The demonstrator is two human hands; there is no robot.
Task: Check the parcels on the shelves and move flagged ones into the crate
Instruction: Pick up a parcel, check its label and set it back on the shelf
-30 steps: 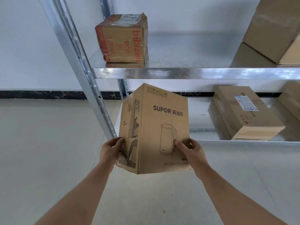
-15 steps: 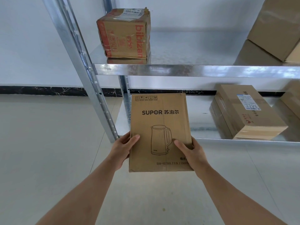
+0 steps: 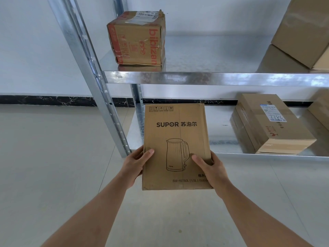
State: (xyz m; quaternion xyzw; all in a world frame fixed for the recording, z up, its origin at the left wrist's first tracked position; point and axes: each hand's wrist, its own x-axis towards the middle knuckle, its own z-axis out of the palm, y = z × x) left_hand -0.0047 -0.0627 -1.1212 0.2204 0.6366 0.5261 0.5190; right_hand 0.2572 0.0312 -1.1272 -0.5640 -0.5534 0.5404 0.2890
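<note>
Both hands hold a kettle box (image 3: 175,139) upright in the open air in front of the metal shelving, clear of the lower shelf (image 3: 222,139) behind it and well above the pale tiled floor (image 3: 53,166); open floor spreads to the left of the slanting steel upright (image 3: 99,97), and the box's top edge stands just below the front lip of the upper shelf (image 3: 213,78); the left hand (image 3: 135,164) grips the box's left edge, thumb laid flat on the front face and fingers wrapped out of sight behind; the right hand (image 3: 210,168) grips the right edge the same way, thumb across the front near the printed kettle handle.

The box is plain brown corrugated cardboard, a tall rectangle with crisp corners; the shelves are shiny galvanised sheet, faintly mirroring what sits on them.

The front reads "SUPOR" with Chinese characters beside it, a line drawing of a kettle, five small handling symbols along the top, and "SW-15T80L | 1.5L | 1500" at the bottom, the rest covered by the right hand; on the upper shelf's left end sits a taped, scuffed cube-shaped parcel (image 3: 137,39) printed in red "bibizan", with a barcode label on top; plain brown boxes (image 3: 299,31) are stacked at the right end; on the lower shelf lies a flat long parcel (image 3: 272,123) with a white label handwritten "1586", seen upside down.
</note>
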